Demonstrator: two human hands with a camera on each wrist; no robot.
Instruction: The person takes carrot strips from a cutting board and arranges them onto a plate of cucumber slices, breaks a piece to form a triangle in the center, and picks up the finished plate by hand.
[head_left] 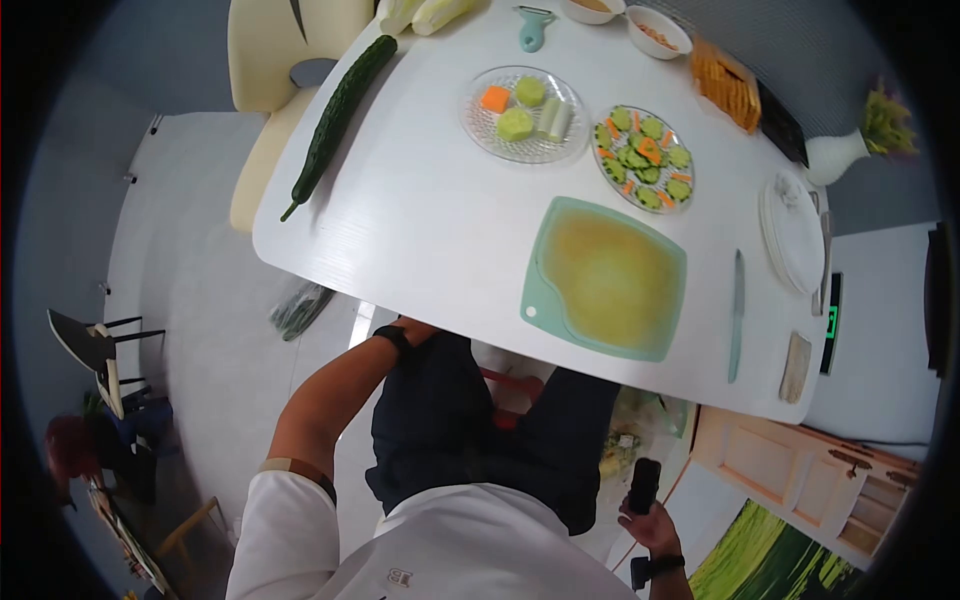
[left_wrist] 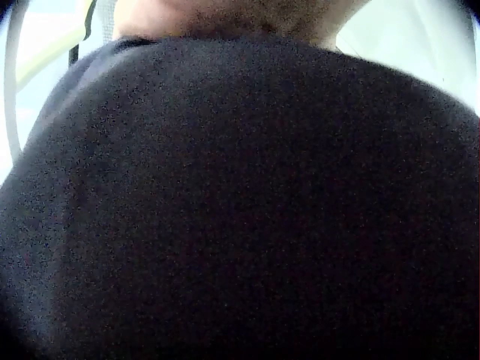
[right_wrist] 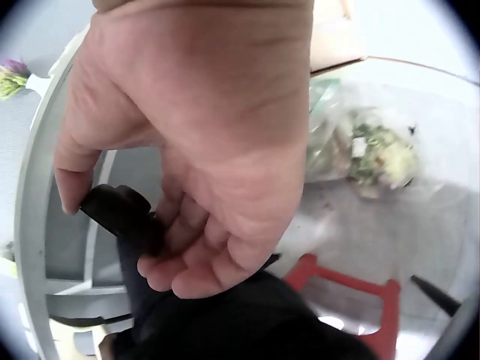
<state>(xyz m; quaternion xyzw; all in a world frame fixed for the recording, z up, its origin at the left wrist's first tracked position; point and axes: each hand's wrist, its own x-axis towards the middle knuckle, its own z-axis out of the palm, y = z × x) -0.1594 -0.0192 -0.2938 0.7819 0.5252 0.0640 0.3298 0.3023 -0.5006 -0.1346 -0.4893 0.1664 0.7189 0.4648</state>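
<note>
We hold a small black device [head_left: 644, 485] in our right hand [head_left: 648, 522] — dark, slim, oblong, upright in the head view, below the table [head_left: 420, 220] edge and beside our right thigh. In the right wrist view the fingers [right_wrist: 187, 262] curl round it [right_wrist: 120, 217] and the thumb presses its top end, so this grip is clenched on the device. Our left hand [head_left: 418, 335] rests at our dark trousers [left_wrist: 240, 210] just under the near table edge; whether that grip is clenched or loose we cannot tell.

The white table has bare room left of the green cutting board [head_left: 607, 278], which lies near the front edge with a knife [head_left: 737, 315] just to its right. A long cucumber [head_left: 338, 118] lies along the left edge. Behind the board, a glass plate [head_left: 478, 130] holds chunks of carrot and pale vegetables — a second plate [head_left: 606, 172] holds cucumber slices with carrot strips. A stack of white plates [head_left: 795, 235] sits near the right edge.
</note>
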